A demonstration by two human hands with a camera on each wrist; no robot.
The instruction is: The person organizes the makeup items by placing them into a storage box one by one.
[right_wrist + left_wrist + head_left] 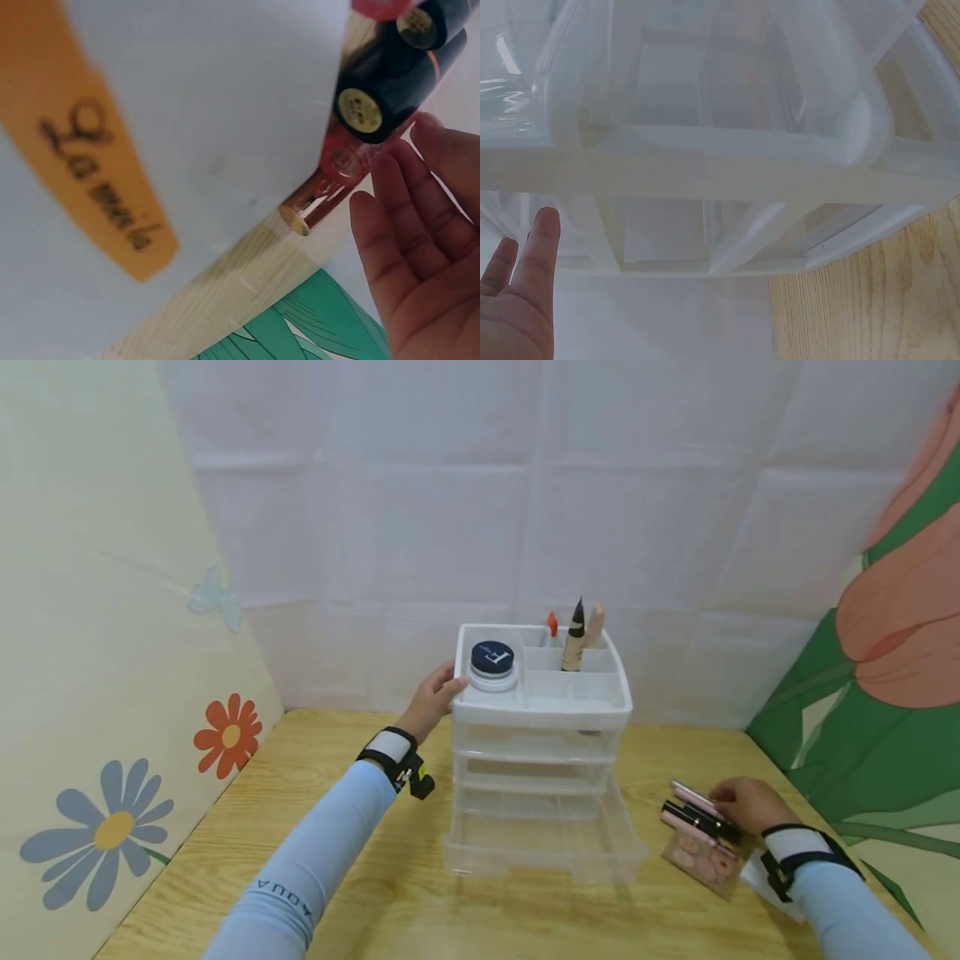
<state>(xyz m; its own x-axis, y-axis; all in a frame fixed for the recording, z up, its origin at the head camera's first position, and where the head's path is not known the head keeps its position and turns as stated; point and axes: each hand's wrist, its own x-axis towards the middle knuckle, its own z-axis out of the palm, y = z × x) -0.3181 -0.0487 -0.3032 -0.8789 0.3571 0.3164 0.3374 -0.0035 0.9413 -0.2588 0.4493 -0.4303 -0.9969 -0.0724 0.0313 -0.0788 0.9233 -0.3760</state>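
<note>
A white and clear plastic drawer organizer [540, 718] stands on the table, its bottom drawer [517, 860] pulled out. My left hand [435, 693] rests against its upper left side, thumb at the top rim; in the left wrist view the fingers [540, 247] look straight. On the right, my right hand [753, 806] is at the ends of several pink and black cosmetic tubes [690, 825]. In the right wrist view its fingers [409, 232] are loosely bent beside a clear reddish tube [330, 180]. A makeup palette [701, 864] lies below the tubes.
A dark-lidded jar [492, 657], a beige tube with a pointed black cap [573, 643] and an orange-tipped item [552, 625] occupy the organizer's top. Under my right wrist lies a white flat item [768, 885]. A white cloth wall [420, 527] closes off the back.
</note>
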